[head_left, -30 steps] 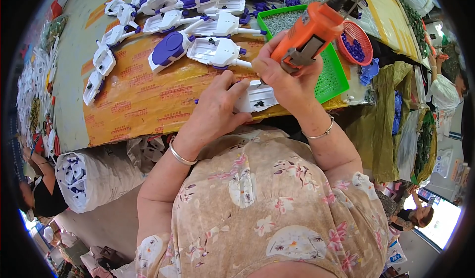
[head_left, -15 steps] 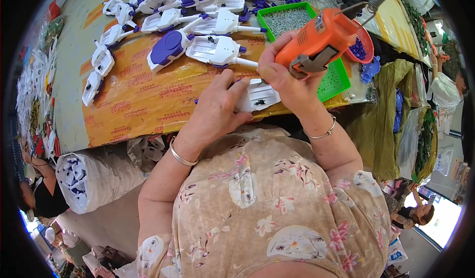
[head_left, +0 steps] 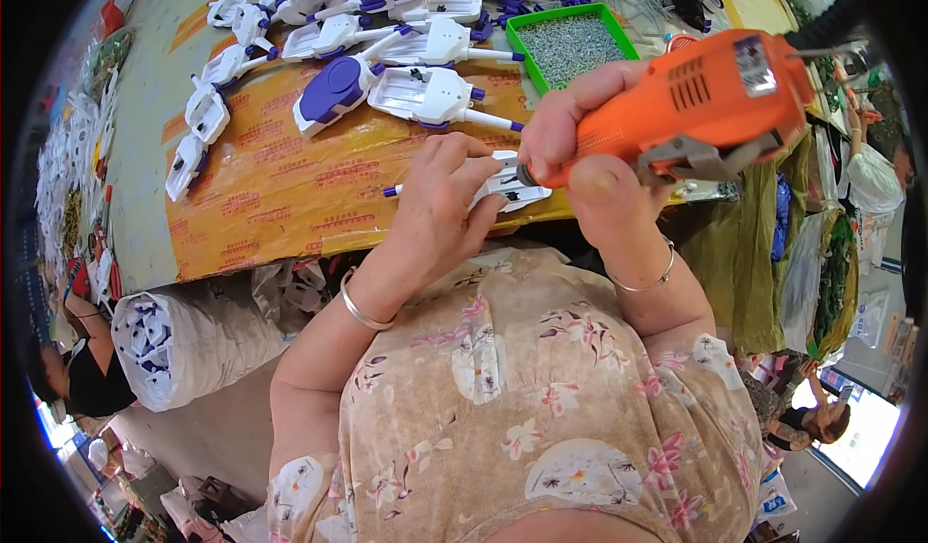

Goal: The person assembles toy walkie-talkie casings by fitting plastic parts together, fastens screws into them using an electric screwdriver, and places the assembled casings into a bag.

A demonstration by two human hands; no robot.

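Right grip (head_left: 615,200) is clamped round the orange power driver (head_left: 701,103), left grip (head_left: 440,195) is pinching the white plastic casing (head_left: 527,195) between the two, so imo that tilted driver skidding sideways could scratch the casing or jab the left grip.

smooth orange plastic power tool (head_left: 696,108), glossy brown tape (head_left: 280,176), polished metal bangle (head_left: 360,303)

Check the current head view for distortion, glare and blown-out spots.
Head view: fisheye leaves black corners and tips the lower-right co-worker sideways; head view: bright patch there blows out white; head view: orange power tool shows a glint.
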